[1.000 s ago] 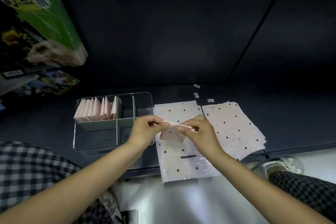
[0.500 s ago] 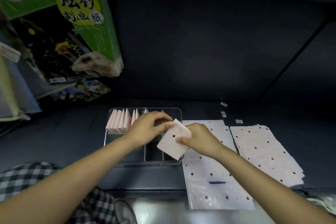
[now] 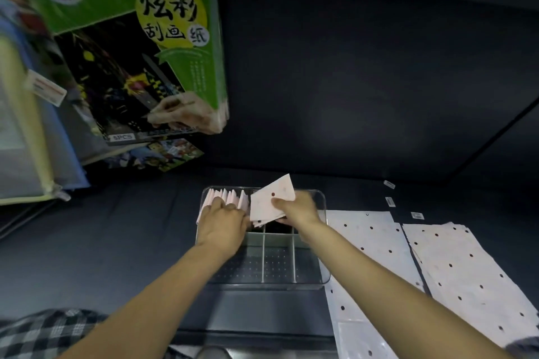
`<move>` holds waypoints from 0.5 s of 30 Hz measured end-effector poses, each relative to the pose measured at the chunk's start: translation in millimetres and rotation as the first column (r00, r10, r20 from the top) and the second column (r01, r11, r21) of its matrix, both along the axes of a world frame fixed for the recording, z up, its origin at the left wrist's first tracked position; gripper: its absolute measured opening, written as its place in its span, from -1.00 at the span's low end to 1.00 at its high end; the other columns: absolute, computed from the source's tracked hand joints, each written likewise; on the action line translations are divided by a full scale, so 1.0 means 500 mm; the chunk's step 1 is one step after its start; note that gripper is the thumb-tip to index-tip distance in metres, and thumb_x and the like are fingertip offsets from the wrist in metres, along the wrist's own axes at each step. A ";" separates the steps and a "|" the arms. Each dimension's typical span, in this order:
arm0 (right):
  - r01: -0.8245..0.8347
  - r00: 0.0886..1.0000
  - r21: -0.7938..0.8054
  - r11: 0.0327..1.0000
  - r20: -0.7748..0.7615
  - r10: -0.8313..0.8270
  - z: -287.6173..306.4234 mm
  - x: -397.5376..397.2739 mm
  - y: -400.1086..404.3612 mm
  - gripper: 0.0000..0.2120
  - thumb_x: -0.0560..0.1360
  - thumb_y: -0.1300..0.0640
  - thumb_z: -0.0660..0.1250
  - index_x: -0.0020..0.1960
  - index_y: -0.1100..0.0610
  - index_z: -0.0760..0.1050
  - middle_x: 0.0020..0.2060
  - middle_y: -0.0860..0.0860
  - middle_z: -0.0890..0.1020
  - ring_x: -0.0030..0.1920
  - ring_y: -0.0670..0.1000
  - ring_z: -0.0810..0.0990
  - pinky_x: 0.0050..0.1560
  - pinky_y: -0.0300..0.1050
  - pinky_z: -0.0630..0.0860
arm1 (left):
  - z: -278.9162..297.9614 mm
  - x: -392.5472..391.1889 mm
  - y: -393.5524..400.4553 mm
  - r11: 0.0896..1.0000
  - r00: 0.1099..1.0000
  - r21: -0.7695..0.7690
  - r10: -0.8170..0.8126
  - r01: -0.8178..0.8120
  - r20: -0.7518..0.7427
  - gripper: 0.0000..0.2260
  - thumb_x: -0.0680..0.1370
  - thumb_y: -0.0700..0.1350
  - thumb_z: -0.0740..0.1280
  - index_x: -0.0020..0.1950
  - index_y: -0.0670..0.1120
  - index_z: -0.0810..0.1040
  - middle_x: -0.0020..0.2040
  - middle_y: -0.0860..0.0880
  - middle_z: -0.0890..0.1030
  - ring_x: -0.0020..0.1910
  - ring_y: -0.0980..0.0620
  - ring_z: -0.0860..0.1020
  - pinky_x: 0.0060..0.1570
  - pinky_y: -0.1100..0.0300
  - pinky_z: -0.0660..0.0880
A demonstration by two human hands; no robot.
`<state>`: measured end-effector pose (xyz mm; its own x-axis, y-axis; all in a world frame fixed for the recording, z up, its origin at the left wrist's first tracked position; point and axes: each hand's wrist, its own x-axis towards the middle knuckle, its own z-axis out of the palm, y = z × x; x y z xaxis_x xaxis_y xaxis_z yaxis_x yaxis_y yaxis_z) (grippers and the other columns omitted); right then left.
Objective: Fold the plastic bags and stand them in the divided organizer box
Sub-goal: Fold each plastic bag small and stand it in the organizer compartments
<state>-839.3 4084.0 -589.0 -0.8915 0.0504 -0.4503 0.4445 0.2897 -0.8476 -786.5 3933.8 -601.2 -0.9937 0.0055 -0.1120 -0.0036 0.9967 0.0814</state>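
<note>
Dark shelf (image 3: 116, 230): hands (image 3: 294, 208) crowd organizer box (image 3: 322, 271) far edge.

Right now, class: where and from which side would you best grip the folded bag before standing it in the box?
Pinch the folded bag at its right edge, coming from the right as the right hand does. It probably suits because the bag tilts upright, leaving its lower left edge free to slide beside the row held back by the left hand.

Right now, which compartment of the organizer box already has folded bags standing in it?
The far-left compartment, under the left hand. A row of pink folded bags stands there; the near compartments show only bare floor.
</note>
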 end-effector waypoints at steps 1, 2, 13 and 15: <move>-0.044 0.998 0.171 0.984 -0.043 0.052 -0.007 -0.004 -0.013 -0.78 0.47 0.22 0.34 0.11 0.22 0.55 0.08 0.15 0.62 0.03 0.13 0.61 -0.10 -0.05 0.59 | 0.001 0.002 -0.005 1.000 1.000 0.015 0.001 -0.001 -0.012 -0.65 0.63 0.03 0.02 0.14 0.01 0.57 0.08 0.03 0.59 0.17 -0.04 0.35 0.12 0.11 0.29; -0.085 0.991 0.331 0.940 -0.071 0.115 -0.011 -0.005 -0.026 -0.78 0.47 0.19 0.32 0.10 0.21 0.56 0.07 0.15 0.63 0.04 0.15 0.61 -0.08 -0.07 0.57 | 0.001 0.005 -0.009 1.000 1.000 0.022 0.002 -0.001 -0.024 -0.66 0.63 0.02 0.02 0.09 0.00 0.59 0.06 0.03 0.60 0.16 -0.03 0.36 0.11 0.12 0.29; -0.227 0.936 0.612 0.758 -0.077 0.342 -0.024 0.019 -0.096 -0.67 0.57 -0.08 0.11 0.06 0.14 0.50 -0.01 0.11 0.63 0.02 0.16 0.60 -0.16 -0.12 0.43 | -0.010 0.002 -0.004 0.996 0.994 0.074 -0.039 0.047 -0.099 -0.76 0.61 -0.02 0.09 0.15 0.01 0.51 0.08 0.04 0.55 0.16 -0.01 0.37 0.11 0.14 0.28; -0.248 0.934 0.562 0.789 -0.078 0.349 -0.026 0.018 -0.088 -0.65 0.57 -0.08 0.14 0.02 0.16 0.55 -0.08 0.12 0.66 -0.02 0.14 0.62 -0.07 -0.08 0.53 | -0.010 0.001 -0.004 0.996 0.994 0.082 -0.026 0.035 -0.109 -0.75 0.61 -0.01 0.08 0.18 0.02 0.50 0.10 0.03 0.53 0.15 -0.01 0.38 0.11 0.14 0.29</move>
<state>-830.1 4039.8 -602.2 -0.9610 -0.0432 -0.2732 0.1253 0.8125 -0.5693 -785.9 3932.0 -606.4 -0.9992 0.0410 -0.0023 0.0400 0.9858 0.1631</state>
